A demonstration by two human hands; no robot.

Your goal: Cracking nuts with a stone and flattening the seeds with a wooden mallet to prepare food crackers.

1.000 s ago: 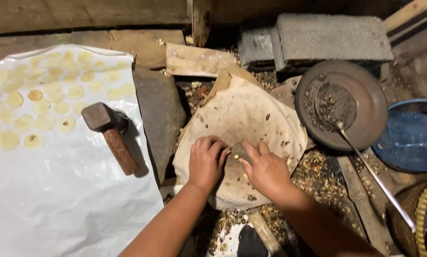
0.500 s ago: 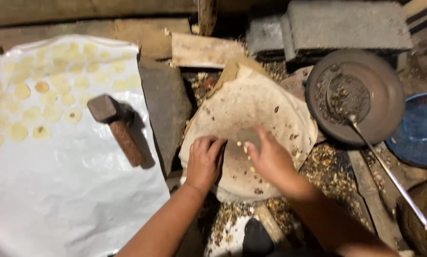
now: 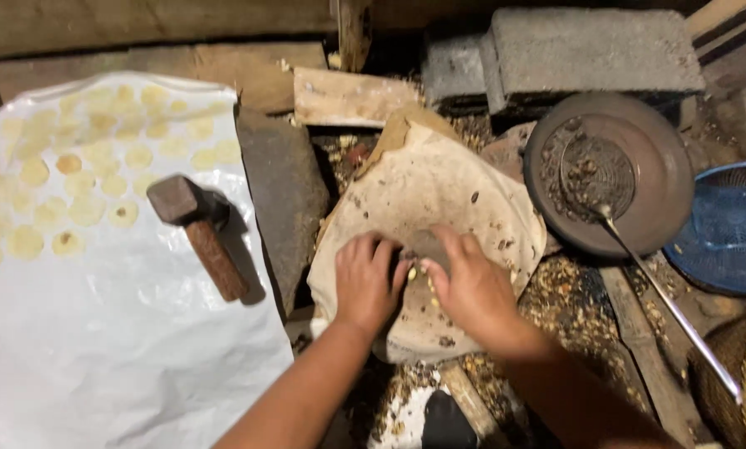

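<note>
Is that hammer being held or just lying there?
Lying there: the hammer rests on the white sheet, apart from both hands.

Dim, littered floor (image 3: 589, 308) — concrete blocks (image 3: 589, 46)

A rough, rustic food-processing workspace on the ground: concrete blocks (image 3: 589, 46), scrap wood planks (image 3: 352, 96), a hammer (image 3: 198, 229), a blackened pan (image 3: 610, 170), and husk litter (image 3: 568, 295) strewn about.

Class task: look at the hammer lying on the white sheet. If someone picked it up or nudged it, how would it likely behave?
The hammer would probably feel head-heavy: its dark, blocky head looks like metal, its handle like wood. Nudged, it would likely slide or pivot rather than roll, since the head looks squared and it lies flat on the white sheet. It looks stiff and sturdy, not fragile.
</note>
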